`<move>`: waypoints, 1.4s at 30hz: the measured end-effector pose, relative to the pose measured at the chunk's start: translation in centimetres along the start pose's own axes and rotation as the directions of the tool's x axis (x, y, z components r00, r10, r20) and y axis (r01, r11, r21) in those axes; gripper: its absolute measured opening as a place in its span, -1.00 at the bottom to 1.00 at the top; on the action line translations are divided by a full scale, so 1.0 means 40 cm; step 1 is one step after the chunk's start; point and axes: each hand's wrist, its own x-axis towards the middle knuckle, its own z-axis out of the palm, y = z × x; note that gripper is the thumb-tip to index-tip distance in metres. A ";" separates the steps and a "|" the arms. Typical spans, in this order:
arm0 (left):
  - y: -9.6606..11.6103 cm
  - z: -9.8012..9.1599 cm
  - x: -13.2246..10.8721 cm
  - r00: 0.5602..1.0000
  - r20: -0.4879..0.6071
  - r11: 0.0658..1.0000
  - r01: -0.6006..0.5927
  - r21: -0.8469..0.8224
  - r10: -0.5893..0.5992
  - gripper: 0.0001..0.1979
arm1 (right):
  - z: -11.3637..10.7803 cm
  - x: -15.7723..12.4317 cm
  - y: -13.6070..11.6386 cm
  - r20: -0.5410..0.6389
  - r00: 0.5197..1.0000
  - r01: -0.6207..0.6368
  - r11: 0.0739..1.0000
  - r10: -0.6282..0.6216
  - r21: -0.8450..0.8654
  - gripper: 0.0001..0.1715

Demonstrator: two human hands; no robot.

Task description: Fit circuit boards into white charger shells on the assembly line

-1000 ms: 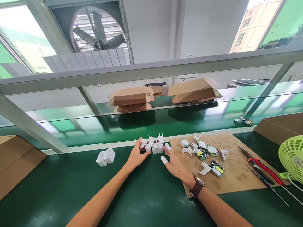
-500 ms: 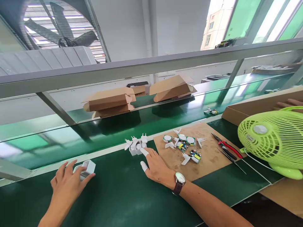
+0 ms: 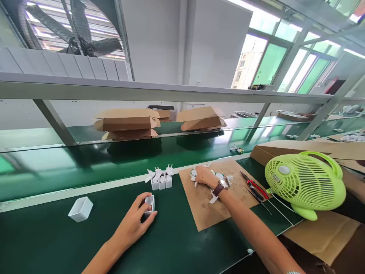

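My left hand [image 3: 137,219] has its fingers around a small white open-topped case [image 3: 149,204] on the green table, near the middle. A second white case [image 3: 80,209] lies by itself at the left. Behind my left hand, several white cases [image 3: 162,182] stand side by side with white plug pieces sticking out of their tops. My right hand [image 3: 205,176] reaches down among the circuit boards [image 3: 219,176] on the brown sheet [image 3: 203,213]; its fingertips are hidden there. A loose white plug piece [image 3: 213,199] lies just below that wrist.
Red-handled pliers [image 3: 258,189] and tweezers [image 3: 264,203] lie right of the boards. Beyond them stand a green fan [image 3: 305,184] and a cardboard box [image 3: 259,154]. Folded cartons [image 3: 125,123] rest behind, under a long metal rail [image 3: 159,94].
My left hand has moved right with one white case, leaving another at the left. My right hand has gone from the row of cases to the circuit boards. The view has shifted.
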 end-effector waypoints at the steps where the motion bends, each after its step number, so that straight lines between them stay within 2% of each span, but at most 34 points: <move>1: -0.002 0.002 -0.007 1.000 -0.008 1.000 -0.005 -0.009 0.005 -0.80 | -0.005 0.000 0.001 0.024 1.000 0.004 1.000 -0.004 -0.003 -0.66; 4: -0.013 -0.005 -0.028 1.000 -0.027 1.000 -0.001 -0.023 0.000 -0.83 | -0.013 -0.023 -0.025 0.071 0.995 0.062 0.998 -0.063 0.023 -0.76; 7: -0.014 -0.016 -0.041 1.000 -0.029 0.999 0.007 -0.031 -0.008 -0.84 | -0.005 -0.071 -0.079 0.149 0.965 0.195 0.971 -0.215 0.137 -0.83; 11: -0.002 -0.028 -0.047 1.000 -0.004 0.999 0.013 -0.041 -0.013 -0.84 | 0.032 -0.122 -0.157 0.244 0.878 0.333 0.891 -0.412 0.308 -0.80; 12: 0.001 -0.031 -0.048 1.000 0.006 0.999 0.016 -0.044 -0.015 -0.84 | 0.042 -0.125 -0.170 0.243 0.868 0.349 0.880 -0.433 0.324 -0.78; 14: 0.005 -0.036 -0.051 1.000 0.017 0.999 0.024 -0.045 -0.023 -0.84 | 0.056 -0.119 -0.179 0.210 0.878 0.356 0.879 -0.431 0.318 -0.69; 17: 0.004 -0.043 -0.056 0.999 0.010 0.999 0.031 -0.041 -0.031 -0.82 | 0.050 -0.080 -0.138 0.137 0.932 0.298 0.924 -0.336 0.238 -0.69; 21: -0.006 -0.039 -0.058 0.999 0.001 0.998 0.038 -0.053 -0.038 -0.79 | 0.006 -0.012 -0.004 0.038 0.995 0.092 0.992 -0.096 0.084 -0.77; 25: -0.022 -0.027 -0.060 0.999 -0.021 0.998 0.030 -0.062 -0.032 -0.78 | -0.015 0.027 0.119 0.007 0.995 -0.102 0.994 0.101 0.031 -0.63; 28: -0.031 -0.020 -0.063 0.999 -0.024 0.997 0.027 -0.069 -0.029 -0.79 | -0.010 0.029 0.163 0.005 0.988 -0.155 0.987 0.155 0.047 -0.62; 32: -0.034 -0.020 -0.063 0.999 -0.050 0.998 0.003 -0.064 -0.006 -0.79 | -0.020 -0.007 0.168 -0.032 0.996 -0.084 0.990 0.088 0.110 -0.75; 35: -0.032 -0.021 -0.057 0.996 -0.080 0.999 -0.029 -0.035 0.026 -0.80 | -0.033 -0.057 0.141 0.013 0.997 0.078 0.978 -0.082 0.192 -0.71; 39: -0.035 -0.016 -0.056 0.994 -0.102 0.999 -0.042 -0.013 0.041 -0.77 | -0.032 -0.103 0.095 0.080 0.948 0.276 0.921 -0.309 0.275 -0.60; 42: -0.046 -0.005 -0.067 0.994 -0.106 0.999 -0.028 -0.014 0.027 -0.77 | -0.024 -0.089 0.099 0.049 0.953 0.279 0.926 -0.301 0.253 -0.66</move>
